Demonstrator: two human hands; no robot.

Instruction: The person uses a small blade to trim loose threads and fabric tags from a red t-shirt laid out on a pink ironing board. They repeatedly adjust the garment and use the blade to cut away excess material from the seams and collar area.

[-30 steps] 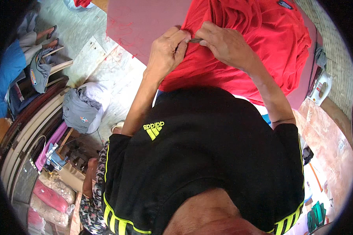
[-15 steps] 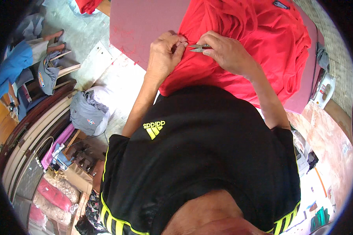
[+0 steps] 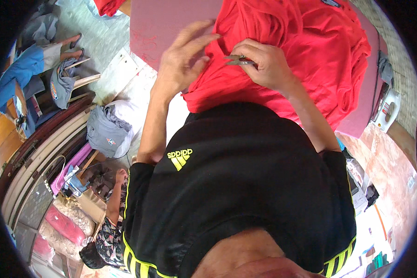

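Note:
A heap of red fabric (image 3: 319, 60), gathered in folds, covers much of the mauve table (image 3: 171, 14) and hangs over its near edge toward me. My right hand (image 3: 263, 65) is closed round a small pair of metal thread snips (image 3: 238, 60), whose blades point left just above the cloth. My left hand (image 3: 183, 60) is lifted at the left border of the fabric, fingers spread and slightly blurred, with nothing seen in it. A dark label (image 3: 331, 3) shows on the cloth at the far side.
Loose red threads (image 3: 146, 44) lie on the table's left part. A white iron (image 3: 387, 110) stands beyond the right edge. On the left are grey garments (image 3: 107, 129), another person in blue (image 3: 21, 69) and wrapped rolls (image 3: 65, 224). A second person (image 3: 109, 231) is at lower left.
My left hand has let go of the fabric edge, moved left and opened its fingers. My right hand stays near its place with the snips. The person at lower left shows more.

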